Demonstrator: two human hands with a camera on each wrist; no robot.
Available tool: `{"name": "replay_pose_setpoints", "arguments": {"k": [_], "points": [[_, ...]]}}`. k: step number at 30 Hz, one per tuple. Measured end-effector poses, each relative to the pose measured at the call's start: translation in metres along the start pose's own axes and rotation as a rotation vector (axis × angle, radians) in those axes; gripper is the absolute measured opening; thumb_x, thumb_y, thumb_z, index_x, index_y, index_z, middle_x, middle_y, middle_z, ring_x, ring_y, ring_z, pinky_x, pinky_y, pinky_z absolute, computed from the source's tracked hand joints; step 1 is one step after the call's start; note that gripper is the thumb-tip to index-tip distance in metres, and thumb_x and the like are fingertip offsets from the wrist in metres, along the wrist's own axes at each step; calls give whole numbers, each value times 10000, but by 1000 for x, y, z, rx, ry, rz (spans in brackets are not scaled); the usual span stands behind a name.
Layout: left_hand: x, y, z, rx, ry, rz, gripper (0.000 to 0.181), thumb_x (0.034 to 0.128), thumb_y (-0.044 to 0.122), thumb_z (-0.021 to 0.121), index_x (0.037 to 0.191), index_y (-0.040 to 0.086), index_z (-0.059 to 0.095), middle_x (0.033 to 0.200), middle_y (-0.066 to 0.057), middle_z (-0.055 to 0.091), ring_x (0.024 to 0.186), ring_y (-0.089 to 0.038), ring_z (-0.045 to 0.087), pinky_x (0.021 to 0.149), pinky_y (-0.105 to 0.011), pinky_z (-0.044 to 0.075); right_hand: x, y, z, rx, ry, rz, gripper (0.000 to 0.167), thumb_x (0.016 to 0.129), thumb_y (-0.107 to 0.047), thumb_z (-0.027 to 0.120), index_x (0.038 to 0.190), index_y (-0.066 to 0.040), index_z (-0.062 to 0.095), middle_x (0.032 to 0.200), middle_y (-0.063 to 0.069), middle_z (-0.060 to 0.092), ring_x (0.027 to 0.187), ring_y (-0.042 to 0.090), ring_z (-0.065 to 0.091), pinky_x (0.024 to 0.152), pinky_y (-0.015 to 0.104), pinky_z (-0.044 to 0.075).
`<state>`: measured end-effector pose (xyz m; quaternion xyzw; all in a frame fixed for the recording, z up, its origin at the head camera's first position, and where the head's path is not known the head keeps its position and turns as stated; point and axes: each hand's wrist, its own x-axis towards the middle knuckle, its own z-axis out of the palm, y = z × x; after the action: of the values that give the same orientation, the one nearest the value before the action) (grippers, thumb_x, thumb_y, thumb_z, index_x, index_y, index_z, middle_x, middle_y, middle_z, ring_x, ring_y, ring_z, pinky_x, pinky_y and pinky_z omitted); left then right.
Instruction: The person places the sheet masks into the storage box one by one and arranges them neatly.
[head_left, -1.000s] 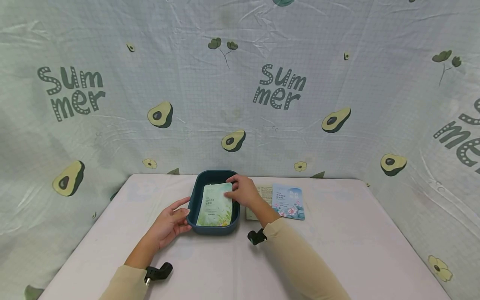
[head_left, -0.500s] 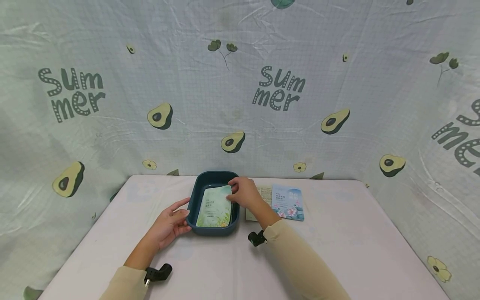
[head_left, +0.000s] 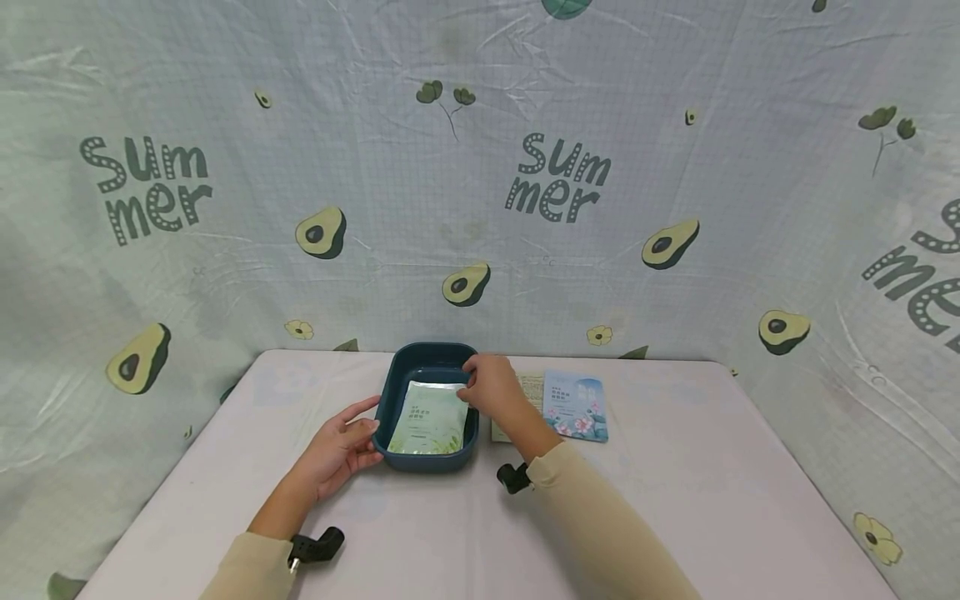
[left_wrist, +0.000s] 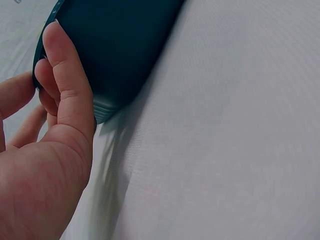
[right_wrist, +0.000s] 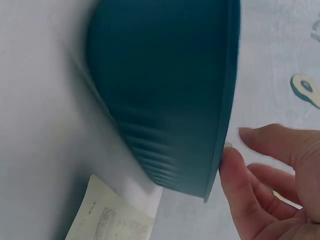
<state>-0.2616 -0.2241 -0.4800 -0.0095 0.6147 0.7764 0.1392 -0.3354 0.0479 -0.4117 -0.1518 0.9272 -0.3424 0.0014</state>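
A deep blue plastic bin (head_left: 426, 463) sits at the far middle of the table. Inside it lies a flat pale green sachet (head_left: 429, 418), printed with leaves, its silvery far edge showing. My left hand (head_left: 341, 446) rests against the bin's left side, thumb at the rim and fingers along the outer wall. Over the right rim is my right hand (head_left: 495, 390), its fingertips beside the sachet's upper right corner. In the right wrist view, a gap shows between that hand's thumb and finger (right_wrist: 235, 167); nothing is visible between them. What lies under the sachet is hidden.
Right of the bin lies a blue floral sachet (head_left: 576, 406). A cream printed sachet (head_left: 501, 431) lies next to it, partly hidden by my right hand and forearm. The patterned curtain (head_left: 555, 275) rises directly behind the table's (head_left: 660, 500) far edge.
The green sachet has settled lower and flatter in the bin, its far edge dropping nearer to me. My right fingers have let it go and shifted slightly right. The left hand stays in place.
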Motion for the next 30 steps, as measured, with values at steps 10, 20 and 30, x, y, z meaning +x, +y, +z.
{"name": "replay_pose_setpoints", "arguments": {"k": [10,20,30], "points": [[0,1,0,12,12,-3,637,1062,123,544,1624,137,243,1029,10,641,754,-103,605,752,-282,619,-12,31,-10,374,21,45,450,902,-235,799,1305,-72,681,1018,94,729,798,218,755,788,385,635],[0,0,-1,20,16,-7,636,1060,131,549,1621,136,250,1032,5,635,750,-103,597,755,-283,618,-23,56,-18,512,104,0,377,922,-202,775,1280,-108,703,1051,86,747,838,186,744,806,369,631],[-1,1,0,19,16,-11,635,1062,129,545,1622,139,247,1049,-3,637,757,-107,603,754,-277,617,-32,81,-21,555,182,18,323,938,-218,756,1250,-145,716,1064,75,742,876,220,745,864,445,618]]}}
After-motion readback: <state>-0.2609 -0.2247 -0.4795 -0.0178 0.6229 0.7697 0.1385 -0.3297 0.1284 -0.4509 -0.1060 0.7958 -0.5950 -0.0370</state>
